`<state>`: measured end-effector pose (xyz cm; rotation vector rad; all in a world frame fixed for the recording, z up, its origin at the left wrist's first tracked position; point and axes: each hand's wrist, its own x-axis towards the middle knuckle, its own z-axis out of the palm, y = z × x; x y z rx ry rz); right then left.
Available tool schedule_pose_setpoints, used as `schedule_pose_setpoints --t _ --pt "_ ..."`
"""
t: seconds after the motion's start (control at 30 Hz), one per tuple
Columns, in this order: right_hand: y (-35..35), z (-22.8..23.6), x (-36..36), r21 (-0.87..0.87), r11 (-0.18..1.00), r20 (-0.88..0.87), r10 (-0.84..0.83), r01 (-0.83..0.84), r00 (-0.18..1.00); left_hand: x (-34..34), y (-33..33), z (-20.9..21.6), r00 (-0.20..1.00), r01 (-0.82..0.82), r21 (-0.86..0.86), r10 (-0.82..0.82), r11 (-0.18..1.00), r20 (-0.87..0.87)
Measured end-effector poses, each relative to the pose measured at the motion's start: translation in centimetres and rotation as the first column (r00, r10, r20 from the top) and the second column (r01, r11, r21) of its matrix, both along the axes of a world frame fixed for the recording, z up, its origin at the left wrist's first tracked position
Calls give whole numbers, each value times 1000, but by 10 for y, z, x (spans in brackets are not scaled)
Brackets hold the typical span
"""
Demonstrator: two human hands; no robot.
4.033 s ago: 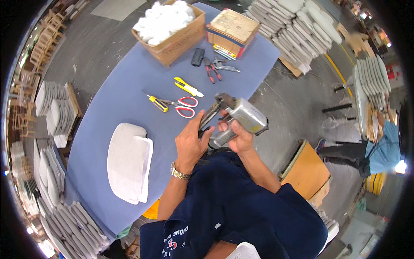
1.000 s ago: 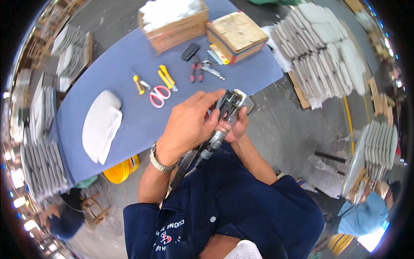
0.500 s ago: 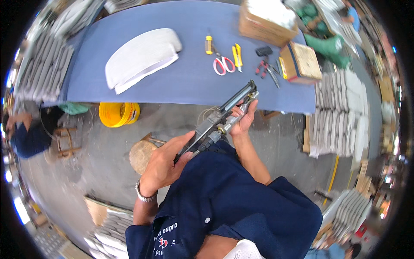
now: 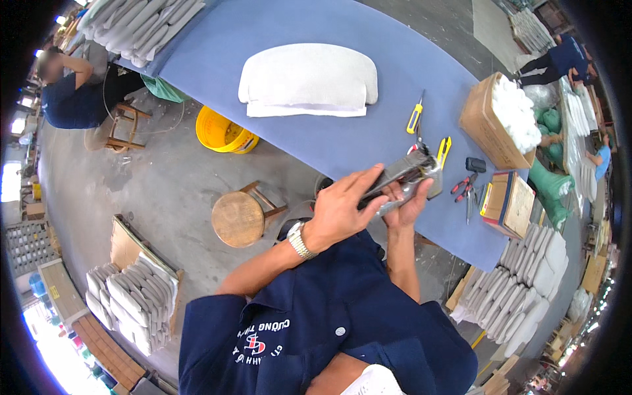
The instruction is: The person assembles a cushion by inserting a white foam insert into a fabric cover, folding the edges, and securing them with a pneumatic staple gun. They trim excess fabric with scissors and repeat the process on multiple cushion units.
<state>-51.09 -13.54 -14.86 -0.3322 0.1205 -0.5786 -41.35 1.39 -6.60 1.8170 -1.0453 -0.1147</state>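
Note:
Over the front edge of the blue table, both my hands hold a dark grey, metallic pneumatic staple gun. Its far end is raised over the tabletop. My left hand, with a metal watch on the wrist, is wrapped round the near part. My right hand grips it from the right side, fingers curled against it. A pair of scissors with red and white handles lies just beyond, mostly covered by the tool. Near it are a yellow screwdriver and a yellow utility knife. A pale grey cushion-like piece rests farther left.
Red-handled pliers, a small black object and two cardboard boxes occupy the table's right. A wooden stool and yellow bucket stand on the floor at left. Stacks of grey pieces flank me.
My view has swung to the right. The staple gun is turned more end-on and now overlaps the table beside the scissors. My left hand has slid farther up along it.

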Motion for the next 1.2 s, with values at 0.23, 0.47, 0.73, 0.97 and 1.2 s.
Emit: schedule_pose_setpoints --t 0.23,0.47,0.73,0.97,1.2 --pt "-70 12 28 -132 975 9 -178 177 984 50 -82 3 961 168 137 -193 976 200" --pt "-104 -5 22 -162 971 -120 -197 176 973 80 -125 -8 916 395 168 -402 903 9" --pt "-133 41 -9 -737 631 -675 -669 -243 312 135 -95 -85 967 252 318 -222 914 -128" --pt "-103 -55 35 -712 169 -469 -837 -681 282 280 30 -175 808 -390 595 571 703 -144" --pt "-91 -80 123 -736 334 -531 -824 -589 197 402 86 -219 582 -540 486 722 687 -373"
